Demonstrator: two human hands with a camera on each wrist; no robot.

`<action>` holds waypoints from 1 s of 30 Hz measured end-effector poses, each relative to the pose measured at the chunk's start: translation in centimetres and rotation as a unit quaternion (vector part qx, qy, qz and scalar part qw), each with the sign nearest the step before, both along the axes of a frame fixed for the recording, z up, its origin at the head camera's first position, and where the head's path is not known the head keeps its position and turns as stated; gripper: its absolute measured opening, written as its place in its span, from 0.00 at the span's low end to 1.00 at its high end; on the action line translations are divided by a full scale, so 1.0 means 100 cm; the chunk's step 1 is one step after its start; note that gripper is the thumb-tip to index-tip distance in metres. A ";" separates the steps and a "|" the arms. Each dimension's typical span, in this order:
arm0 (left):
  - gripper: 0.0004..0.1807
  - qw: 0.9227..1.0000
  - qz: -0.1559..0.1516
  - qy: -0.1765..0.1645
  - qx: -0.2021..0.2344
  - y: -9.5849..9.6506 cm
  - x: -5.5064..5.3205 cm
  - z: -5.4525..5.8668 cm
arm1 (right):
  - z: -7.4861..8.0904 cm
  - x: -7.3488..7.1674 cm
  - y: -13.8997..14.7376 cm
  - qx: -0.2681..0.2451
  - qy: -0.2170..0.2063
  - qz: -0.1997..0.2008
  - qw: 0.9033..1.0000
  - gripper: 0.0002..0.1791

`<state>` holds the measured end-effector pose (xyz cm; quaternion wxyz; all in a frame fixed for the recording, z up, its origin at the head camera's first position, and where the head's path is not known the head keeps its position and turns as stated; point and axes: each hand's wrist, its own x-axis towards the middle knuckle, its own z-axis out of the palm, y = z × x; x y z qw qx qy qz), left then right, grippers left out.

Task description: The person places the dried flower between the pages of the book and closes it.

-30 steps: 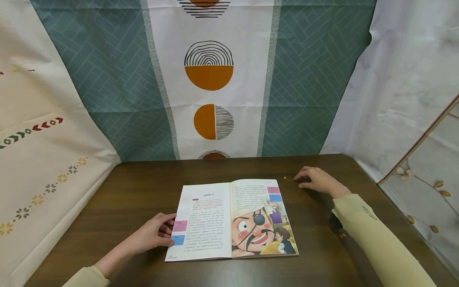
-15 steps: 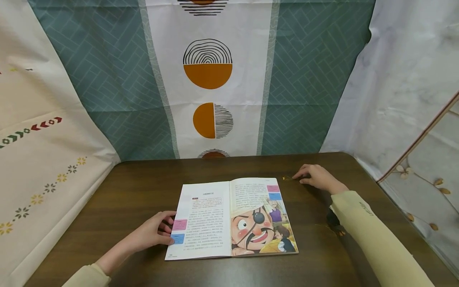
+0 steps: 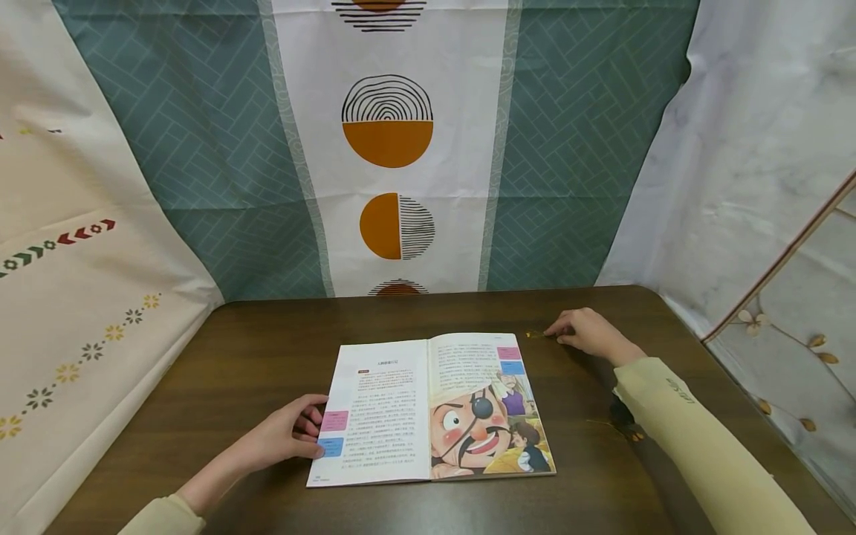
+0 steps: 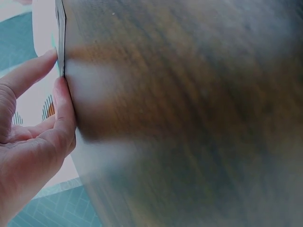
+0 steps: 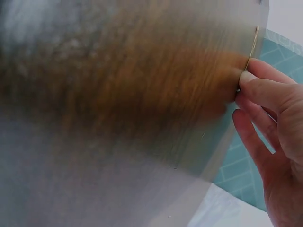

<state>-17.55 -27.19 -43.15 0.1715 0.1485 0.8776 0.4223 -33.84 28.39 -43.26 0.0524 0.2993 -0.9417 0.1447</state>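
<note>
An open book [image 3: 381,416] lies on the table, printed text on its left page and a cartoon pirate on its right. My left hand [image 3: 290,431] pinches the book's left edge, the thumb over the blue label. In the left wrist view, fingertips [image 4: 60,84] meet the page edge [image 4: 61,40]. Beyond the book's top right corner, my right hand [image 3: 588,333] pinches a thin golden strip [image 3: 535,334] between thumb and index finger. The right wrist view shows this narrow strip [image 5: 253,45] jutting past the fingertips; its other end is hidden by them.
A thin stem-like piece with orange bits [image 3: 631,433] lies beside the right sleeve [image 3: 695,431]. The dark wooden table [image 3: 267,349] ends at a patterned cloth [image 3: 568,186] behind. More cloth hangs at the left and right sides.
My right thumb has drawn in closer to the index finger by the golden strip, and that hand has shifted very slightly left. The left hand and the book have stayed put.
</note>
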 end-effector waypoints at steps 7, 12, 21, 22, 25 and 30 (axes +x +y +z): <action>0.44 1.000 -0.006 0.006 0.009 -0.001 0.000 0.002 | 0.005 0.000 -0.007 0.018 0.010 -0.013 1.000 0.12; 0.44 1.000 -0.004 0.006 0.008 -0.001 -0.001 0.002 | 0.007 0.001 -0.010 0.034 -0.003 -0.037 0.999 0.13; 0.44 1.000 -0.005 0.001 0.024 -0.001 0.003 -0.002 | 0.006 0.003 -0.012 0.011 -0.058 -0.046 0.997 0.13; 0.44 1.000 -0.004 0.000 0.022 -0.001 0.003 -0.002 | 0.006 0.003 -0.012 0.003 -0.066 -0.048 0.997 0.12; 0.44 1.000 -0.003 0.002 0.015 -0.001 0.002 -0.003 | 0.003 0.003 -0.012 -0.008 -0.072 -0.051 0.996 0.11; 0.45 1.000 0.000 0.005 0.007 -0.001 0.002 -0.002 | 0.003 0.003 -0.012 -0.008 -0.062 -0.046 0.997 0.08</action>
